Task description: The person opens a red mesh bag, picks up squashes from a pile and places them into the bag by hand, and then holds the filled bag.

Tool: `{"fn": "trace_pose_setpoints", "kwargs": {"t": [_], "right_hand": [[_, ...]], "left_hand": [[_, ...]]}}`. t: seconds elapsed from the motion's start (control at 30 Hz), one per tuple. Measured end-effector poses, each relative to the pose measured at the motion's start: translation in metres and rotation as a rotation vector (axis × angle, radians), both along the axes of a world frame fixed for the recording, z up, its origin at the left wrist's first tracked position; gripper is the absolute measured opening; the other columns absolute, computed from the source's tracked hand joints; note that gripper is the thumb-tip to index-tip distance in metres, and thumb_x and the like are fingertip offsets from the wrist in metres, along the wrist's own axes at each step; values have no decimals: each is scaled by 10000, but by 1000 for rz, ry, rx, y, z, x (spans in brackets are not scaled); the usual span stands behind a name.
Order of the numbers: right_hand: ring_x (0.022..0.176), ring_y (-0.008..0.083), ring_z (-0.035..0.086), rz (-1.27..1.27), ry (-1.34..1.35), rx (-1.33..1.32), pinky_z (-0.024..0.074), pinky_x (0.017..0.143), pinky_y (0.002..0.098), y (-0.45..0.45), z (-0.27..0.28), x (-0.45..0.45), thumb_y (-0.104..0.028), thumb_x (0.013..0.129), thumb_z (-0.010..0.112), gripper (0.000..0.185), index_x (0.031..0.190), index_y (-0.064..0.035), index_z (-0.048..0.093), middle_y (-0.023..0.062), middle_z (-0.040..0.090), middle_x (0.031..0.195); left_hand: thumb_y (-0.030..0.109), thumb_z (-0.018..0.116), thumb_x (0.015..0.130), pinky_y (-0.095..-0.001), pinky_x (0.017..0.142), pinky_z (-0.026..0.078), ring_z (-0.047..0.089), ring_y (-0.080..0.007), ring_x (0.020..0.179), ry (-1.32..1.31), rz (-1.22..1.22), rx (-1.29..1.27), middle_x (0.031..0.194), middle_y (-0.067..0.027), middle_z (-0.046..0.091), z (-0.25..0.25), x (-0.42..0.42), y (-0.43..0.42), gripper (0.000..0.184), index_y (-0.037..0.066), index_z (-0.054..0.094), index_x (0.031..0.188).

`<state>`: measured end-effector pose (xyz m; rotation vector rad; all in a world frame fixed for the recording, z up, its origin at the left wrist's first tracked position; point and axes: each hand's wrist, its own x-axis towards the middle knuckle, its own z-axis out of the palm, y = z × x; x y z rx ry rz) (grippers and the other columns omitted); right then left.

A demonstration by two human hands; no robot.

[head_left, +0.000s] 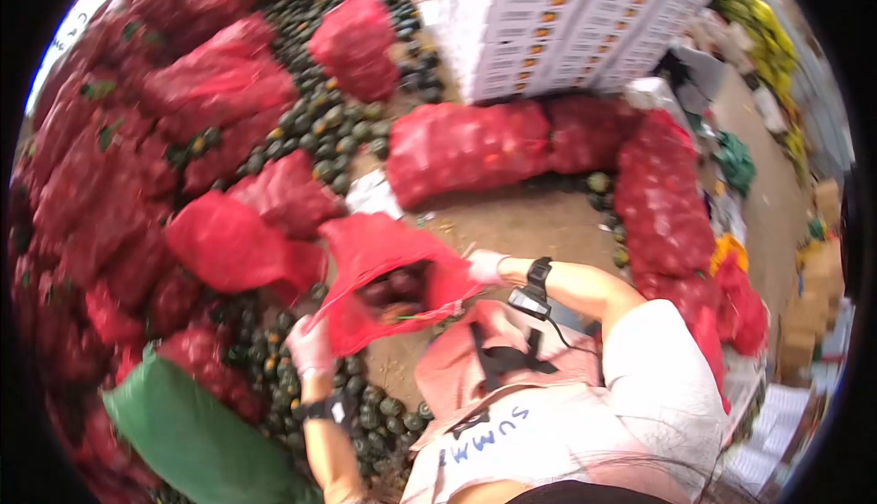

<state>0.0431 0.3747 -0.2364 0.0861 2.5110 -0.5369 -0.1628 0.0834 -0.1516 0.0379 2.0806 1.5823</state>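
A red mesh bag (379,253) hangs with its mouth open towards me in front of my body. My left hand (311,347), in a pale glove, is closed on the near left edge of the mouth. At the right edge, my right hand (486,267) is closed on the mesh too, also in a pale glove. Dark round produce (406,283) shows inside the bag; its kind is not clear in the shade. My fingertips are partly hidden by the mesh.
Small green squashes (333,125) cover the floor at the left and back. Filled red mesh bags (470,148) lie ahead and are heaped at left. White printed cartons (566,20) stand stacked at the back. A green sack (196,431) lies at lower left.
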Motion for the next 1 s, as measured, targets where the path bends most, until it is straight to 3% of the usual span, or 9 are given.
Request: {"fn": "trace_pose_setpoints", "kwargs": {"t": [0.13, 0.23, 0.37, 0.43, 0.47, 0.63, 0.77, 0.9, 1.0], "right_hand": [[783, 321, 625, -341, -173, -238, 484, 713, 400, -35, 153, 23, -214, 751, 515, 261, 900, -49, 650, 176, 651, 844], [809, 274, 617, -592, -171, -703, 480, 754, 361, -63, 102, 49, -111, 733, 554, 173, 859, -41, 648, 131, 659, 876], [796, 290, 629, 398, -107, -88, 508, 684, 363, -61, 60, 56, -96, 580, 696, 249, 825, -68, 663, 121, 649, 800], [797, 316, 630, 346, -32, -194, 504, 699, 372, -64, 15, 81, -80, 536, 698, 291, 824, -62, 661, 134, 650, 781], [840, 314, 629, 486, -302, -138, 510, 716, 390, -65, 70, 56, -87, 629, 662, 264, 890, -52, 639, 146, 649, 872], [816, 324, 637, 15, -463, -206, 515, 701, 388, -48, 72, 55, -144, 714, 614, 201, 867, -19, 647, 184, 636, 842], [774, 318, 642, 472, -390, -166, 511, 662, 392, -23, 46, 46, -176, 787, 517, 236, 870, 7, 640, 200, 632, 811], [687, 287, 645, -736, -960, -330, 497, 572, 399, -11, 74, -13, -123, 787, 477, 237, 873, 12, 651, 190, 650, 814], [645, 269, 638, -498, -900, -251, 485, 548, 390, 35, 70, -53, -113, 798, 454, 249, 874, 20, 651, 193, 640, 772]], "left_hand": [[11, 599, 773, -192, 476, 302, 316, -29, 532, 9, 17, 51, 594, 90, 361, 70, 0, -34, 295, 128, 387, 604], [7, 610, 767, -195, 501, 351, 383, -31, 563, 4, 164, 255, 618, 74, 404, 51, 1, -69, 294, 126, 378, 632], [6, 597, 776, -298, 683, 489, 582, -150, 755, -322, 68, 95, 856, -45, 613, -11, 22, -56, 159, -1, 589, 934], [44, 631, 776, -281, 676, 482, 577, -139, 758, -523, 46, 134, 889, -46, 616, -28, 41, -55, 239, 9, 580, 1006], [50, 644, 758, -260, 619, 456, 542, -108, 709, -374, 95, 58, 821, -19, 598, -41, 48, -56, 158, 28, 595, 907], [2, 639, 725, -228, 541, 403, 464, -56, 603, -403, 183, -26, 671, 29, 523, -61, 69, -86, 121, 67, 540, 702], [13, 645, 733, -227, 530, 424, 482, -57, 587, -437, 280, -108, 693, 21, 560, -29, 106, -62, 83, 49, 573, 752], [55, 664, 723, -228, 512, 404, 479, -60, 572, -375, 192, -254, 648, 20, 543, -23, 114, -39, 76, 49, 589, 735], [51, 677, 698, -238, 515, 423, 498, -62, 558, -549, 316, -301, 627, 21, 542, 24, 110, -28, 86, 51, 592, 713]]}}
